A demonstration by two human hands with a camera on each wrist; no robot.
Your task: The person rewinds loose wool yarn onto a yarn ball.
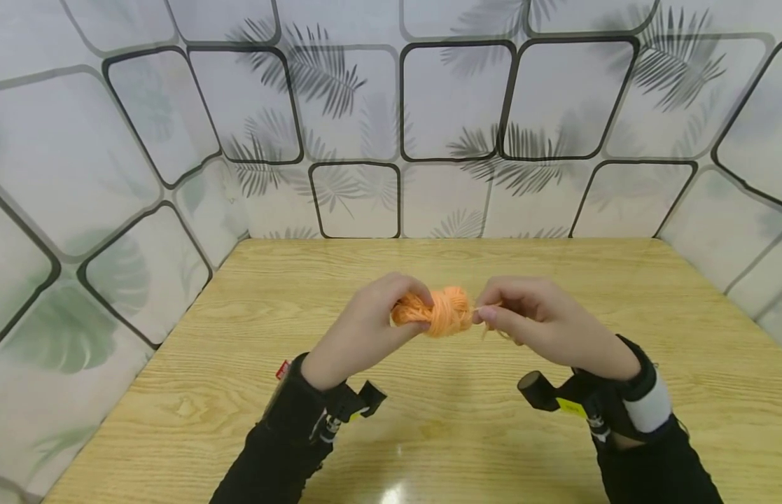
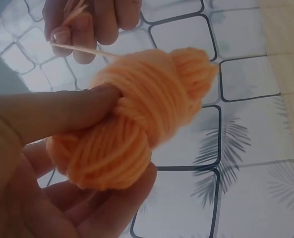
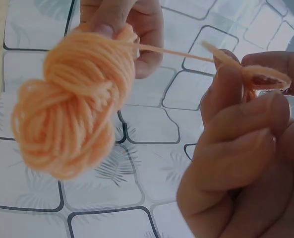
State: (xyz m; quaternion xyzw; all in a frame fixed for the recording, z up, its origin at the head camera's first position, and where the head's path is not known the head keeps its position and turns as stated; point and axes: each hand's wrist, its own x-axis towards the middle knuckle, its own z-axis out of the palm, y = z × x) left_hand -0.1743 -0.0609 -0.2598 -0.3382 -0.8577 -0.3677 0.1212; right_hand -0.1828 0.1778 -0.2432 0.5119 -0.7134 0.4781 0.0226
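An orange yarn skein (image 1: pixel 449 312), wrapped round its middle with loops bulging at both ends, is held above the table. My left hand (image 1: pixel 372 322) grips one end of it, thumb on one side and fingers curled round the other. From the skein a single strand (image 3: pixel 179 53) runs taut across to my right hand (image 1: pixel 542 318). There the thumb and fingers pinch the strand, and a small loop with a loose yarn end (image 3: pixel 265 77) sticks out of the pinch in the right wrist view.
Below the hands lies a wood-grain table (image 1: pixel 391 420). A white sheet with dark rounded outlines and leaf prints (image 1: pixel 454 98) rises behind the table and along both sides. Cameras are strapped to both wrists, and a small red tag (image 1: pixel 282 369) shows beside the left one.
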